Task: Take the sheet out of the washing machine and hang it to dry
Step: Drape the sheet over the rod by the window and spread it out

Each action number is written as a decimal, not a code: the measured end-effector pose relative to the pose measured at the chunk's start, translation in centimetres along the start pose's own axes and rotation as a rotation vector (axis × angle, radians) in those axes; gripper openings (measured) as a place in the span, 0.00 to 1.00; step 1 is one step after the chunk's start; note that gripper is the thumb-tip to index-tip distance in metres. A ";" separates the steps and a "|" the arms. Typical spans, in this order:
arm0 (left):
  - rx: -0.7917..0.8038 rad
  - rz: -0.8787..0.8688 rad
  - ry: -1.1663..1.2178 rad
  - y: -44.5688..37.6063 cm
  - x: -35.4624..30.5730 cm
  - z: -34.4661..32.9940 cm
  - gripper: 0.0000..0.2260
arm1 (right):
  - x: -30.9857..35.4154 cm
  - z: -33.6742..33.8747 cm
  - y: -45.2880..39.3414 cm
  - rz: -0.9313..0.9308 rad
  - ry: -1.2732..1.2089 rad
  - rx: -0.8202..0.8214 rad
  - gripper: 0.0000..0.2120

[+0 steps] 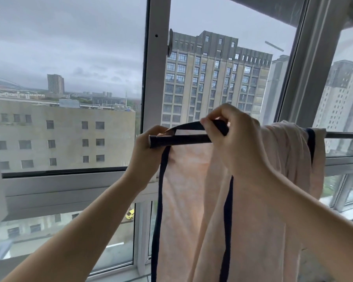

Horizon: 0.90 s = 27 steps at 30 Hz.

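No text, label, brand, number or sign can be read anywhere in this view
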<state>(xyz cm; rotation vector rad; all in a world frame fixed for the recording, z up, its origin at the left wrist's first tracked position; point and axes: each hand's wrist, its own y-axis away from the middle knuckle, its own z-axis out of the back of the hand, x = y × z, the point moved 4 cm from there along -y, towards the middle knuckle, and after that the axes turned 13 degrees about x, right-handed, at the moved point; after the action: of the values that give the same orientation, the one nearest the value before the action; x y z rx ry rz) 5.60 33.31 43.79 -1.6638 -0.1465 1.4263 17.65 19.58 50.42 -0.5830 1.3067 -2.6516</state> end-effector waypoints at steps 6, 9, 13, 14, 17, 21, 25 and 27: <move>0.035 0.039 -0.184 3.7 2.3 0.5 0.04 | -0.3 -4.0 4.8 0.122 0.086 0.157 0.09; 0.085 0.069 -0.209 5.8 3.5 0.3 0.05 | -0.9 -5.9 7.7 0.056 0.040 0.213 0.14; 0.075 0.110 -0.182 9.0 5.0 -0.2 0.05 | -2.1 -8.7 11.5 -0.072 -0.031 0.245 0.17; 0.074 0.123 -0.176 9.7 5.3 -0.3 0.05 | -2.6 -9.3 12.2 -0.129 -0.081 0.239 0.18; 0.087 0.181 -0.136 12.0 6.7 -0.8 0.04 | -4.2 -11.1 14.5 -0.283 -0.129 0.207 0.15; 0.063 0.252 -0.142 15.3 9.2 -1.4 0.04 | -5.9 -13.3 18.8 -0.439 -0.118 0.204 0.08; 0.071 0.383 -0.158 19.6 12.4 -2.2 0.08 | -6.8 -15.6 23.5 -0.588 -0.101 0.263 0.10; 0.077 0.436 -0.203 21.4 13.7 -2.5 0.09 | -7.1 -16.2 25.0 -0.652 -0.102 0.290 0.18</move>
<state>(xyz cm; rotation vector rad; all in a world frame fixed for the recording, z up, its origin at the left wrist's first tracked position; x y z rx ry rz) 2.52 27.86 19.03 -1.5433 0.1680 1.9018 16.44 18.06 19.88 -1.2500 0.7628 -3.1630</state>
